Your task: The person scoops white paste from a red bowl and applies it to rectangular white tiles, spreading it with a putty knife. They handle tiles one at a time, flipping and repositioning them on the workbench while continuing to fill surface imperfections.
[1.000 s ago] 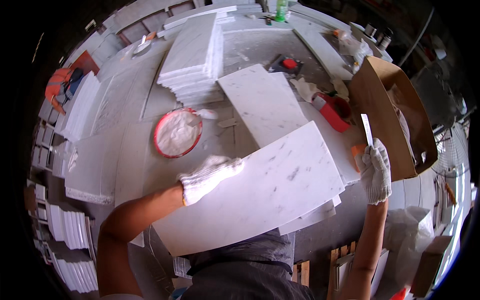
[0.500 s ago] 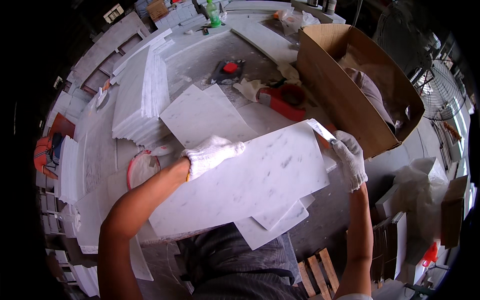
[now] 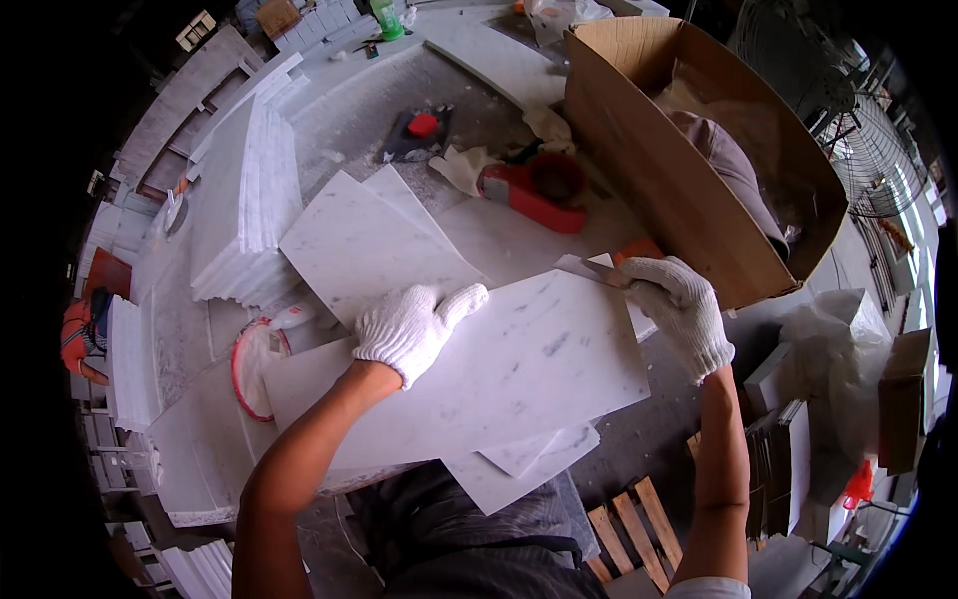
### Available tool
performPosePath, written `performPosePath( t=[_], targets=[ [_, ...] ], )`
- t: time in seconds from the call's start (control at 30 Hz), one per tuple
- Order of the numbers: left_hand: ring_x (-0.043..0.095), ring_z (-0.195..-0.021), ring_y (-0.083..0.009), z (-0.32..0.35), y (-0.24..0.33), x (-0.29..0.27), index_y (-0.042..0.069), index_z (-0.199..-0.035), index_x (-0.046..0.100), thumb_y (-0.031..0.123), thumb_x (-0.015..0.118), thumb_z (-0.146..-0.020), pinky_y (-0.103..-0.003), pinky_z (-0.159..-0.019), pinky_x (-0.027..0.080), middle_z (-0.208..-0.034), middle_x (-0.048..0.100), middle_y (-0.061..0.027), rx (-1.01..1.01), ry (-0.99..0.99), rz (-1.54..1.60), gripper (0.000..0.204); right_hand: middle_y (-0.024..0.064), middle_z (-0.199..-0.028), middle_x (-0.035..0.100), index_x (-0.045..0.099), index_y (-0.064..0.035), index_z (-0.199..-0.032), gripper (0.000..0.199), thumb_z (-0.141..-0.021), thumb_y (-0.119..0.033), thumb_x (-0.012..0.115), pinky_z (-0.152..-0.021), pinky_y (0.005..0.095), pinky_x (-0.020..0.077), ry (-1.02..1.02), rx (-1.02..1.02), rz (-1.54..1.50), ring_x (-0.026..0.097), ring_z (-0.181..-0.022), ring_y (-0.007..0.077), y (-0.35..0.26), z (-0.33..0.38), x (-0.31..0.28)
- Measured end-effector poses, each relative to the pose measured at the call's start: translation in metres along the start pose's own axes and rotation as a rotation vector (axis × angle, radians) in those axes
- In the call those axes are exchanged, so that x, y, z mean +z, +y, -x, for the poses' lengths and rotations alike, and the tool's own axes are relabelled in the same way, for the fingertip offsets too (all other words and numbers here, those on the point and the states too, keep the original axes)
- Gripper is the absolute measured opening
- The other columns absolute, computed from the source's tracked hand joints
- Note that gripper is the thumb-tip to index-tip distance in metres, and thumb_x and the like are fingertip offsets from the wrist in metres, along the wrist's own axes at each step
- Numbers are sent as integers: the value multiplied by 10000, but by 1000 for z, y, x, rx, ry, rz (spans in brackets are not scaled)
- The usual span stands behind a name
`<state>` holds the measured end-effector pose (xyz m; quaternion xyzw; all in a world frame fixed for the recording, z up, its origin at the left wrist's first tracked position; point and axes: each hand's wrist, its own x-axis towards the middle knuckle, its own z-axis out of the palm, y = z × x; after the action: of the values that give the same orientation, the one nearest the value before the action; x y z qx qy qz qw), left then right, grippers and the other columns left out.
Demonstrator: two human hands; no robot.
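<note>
A large white marble tile with grey veins lies in front of me, tilted slightly in view. My left hand, in a white knitted glove, is closed over its far edge. The thumb stretches along that edge, and the other fingertips are hidden. My right hand, also gloved, is closed round a scraper with a flat metal blade. The blade lies at the tile's far edge near its right corner; its handle is mostly hidden in the glove. Smaller marble tiles lie beyond, and others show beneath the near edge.
A tall tile stack stands at left. An open cardboard box holding brown cloth is at right. Beyond the tile are a red tape dispenser and a black pad with a red knob. A red-rimmed container sits by my left forearm.
The scraper has turned and moved from the tile's right corner onto its far edge. My right hand has shifted left and turned. My left hand keeps to the far edge, thumb now raised. The view has shifted.
</note>
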<state>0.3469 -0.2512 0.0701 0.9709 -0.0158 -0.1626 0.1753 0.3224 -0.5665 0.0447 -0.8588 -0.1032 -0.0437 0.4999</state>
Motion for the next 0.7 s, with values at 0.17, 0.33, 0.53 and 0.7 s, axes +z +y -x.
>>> performPosePath(
  t=[0.17,0.33,0.53,0.7],
  targets=[
    [657,-815,-432,-2,-3,10,64,-891,734,707,480,-881,-524,-726,499,-830,687,-218,4,109,-61,691,96,-961,679,699,-41,-1144,274,-882,12,636,-765,314,512,-52,74,-38,640,-827,206,7,1,4],
    [659,-742,-432,-5,-4,15,39,-774,717,733,483,-863,-538,-668,502,-761,674,-225,12,154,-101,738,99,-920,673,704,-37,-1124,262,-876,12,636,-775,328,507,-7,-2,4,634,-829,224,14,6,7],
    [657,-718,-429,-3,-8,16,44,-750,714,732,493,-858,-539,-646,499,-737,670,-219,27,191,-91,730,107,-878,673,708,-32,-1091,247,-858,11,638,-779,321,504,49,19,44,630,-832,244,9,4,17],
    [655,-717,-429,-2,-1,15,50,-753,714,731,504,-850,-543,-644,496,-739,670,-217,12,204,-93,720,99,-883,664,710,-2,-1050,244,-837,40,599,-686,291,497,86,-75,59,617,-754,171,2,1,17]
  ],
)
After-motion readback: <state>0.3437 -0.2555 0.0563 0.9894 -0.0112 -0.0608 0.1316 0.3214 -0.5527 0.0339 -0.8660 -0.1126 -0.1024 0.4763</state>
